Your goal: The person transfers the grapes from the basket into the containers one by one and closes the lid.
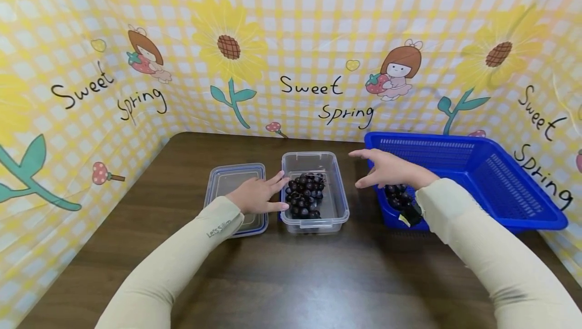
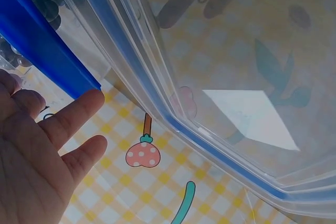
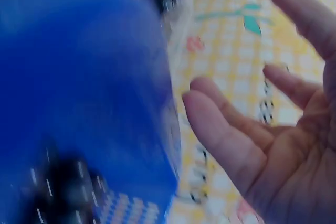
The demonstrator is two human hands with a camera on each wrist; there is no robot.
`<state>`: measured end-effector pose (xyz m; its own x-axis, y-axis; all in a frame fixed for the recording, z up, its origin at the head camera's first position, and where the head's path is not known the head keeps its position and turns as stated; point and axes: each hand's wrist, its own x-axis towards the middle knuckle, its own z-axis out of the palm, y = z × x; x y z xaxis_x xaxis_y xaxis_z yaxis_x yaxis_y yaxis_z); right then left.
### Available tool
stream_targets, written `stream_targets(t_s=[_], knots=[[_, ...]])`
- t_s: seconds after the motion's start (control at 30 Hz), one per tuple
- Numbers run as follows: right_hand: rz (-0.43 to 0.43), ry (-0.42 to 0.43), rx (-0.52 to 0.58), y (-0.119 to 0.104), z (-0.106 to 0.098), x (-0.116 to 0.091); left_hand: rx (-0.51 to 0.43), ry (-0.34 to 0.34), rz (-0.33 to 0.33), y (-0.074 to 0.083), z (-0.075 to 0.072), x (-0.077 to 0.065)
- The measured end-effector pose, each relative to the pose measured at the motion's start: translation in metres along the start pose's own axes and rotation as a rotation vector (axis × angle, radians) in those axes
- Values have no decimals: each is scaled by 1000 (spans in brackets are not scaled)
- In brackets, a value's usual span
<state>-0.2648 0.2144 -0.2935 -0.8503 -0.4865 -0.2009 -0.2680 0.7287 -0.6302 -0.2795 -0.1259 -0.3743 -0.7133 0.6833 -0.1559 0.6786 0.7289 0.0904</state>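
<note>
A clear plastic food container (image 1: pixel 337 187) stands at the middle of the table with dark grapes (image 1: pixel 305 195) in its left part. My left hand (image 1: pixel 256 195) spreads its fingers at the container's left rim, above the lid (image 1: pixel 227 177). In the left wrist view, a fingertip (image 2: pixel 94 98) meets the tip of a blue strip (image 2: pixel 63 61). My right hand (image 1: pixel 392 168) is in the air over the left edge of the blue basket (image 1: pixel 454 139), fingers spread and holding nothing. More dark grapes (image 1: pixel 396 197) lie in the basket below the right wrist.
The clear lid with a blue seal lies flat just left of the container. A patterned yellow cloth (image 1: pixel 300 31) stands as a wall behind and at both sides. Bare brown tabletop (image 1: pixel 291 283) stretches in front of the container.
</note>
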Motion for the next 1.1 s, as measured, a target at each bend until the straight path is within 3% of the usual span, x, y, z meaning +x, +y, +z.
stream_targets(t_s=[0.2,0.53,0.77,1.0,1.1], knots=[[37,-14,-35,20,-24,-17,-1,-12,-2,2,-4,-2],[243,-205,106,62,-57,-39,26,-13,1,-1,-3,3],[286,-253,150,80,-57,-36,-4,-32,-13,2,-3,0],[281,-227,365,95,-49,-26,-28,-23,3,5,-8,-5],[309,-223,378,99,-46,-22,-61,-16,15,2,-8,-4]])
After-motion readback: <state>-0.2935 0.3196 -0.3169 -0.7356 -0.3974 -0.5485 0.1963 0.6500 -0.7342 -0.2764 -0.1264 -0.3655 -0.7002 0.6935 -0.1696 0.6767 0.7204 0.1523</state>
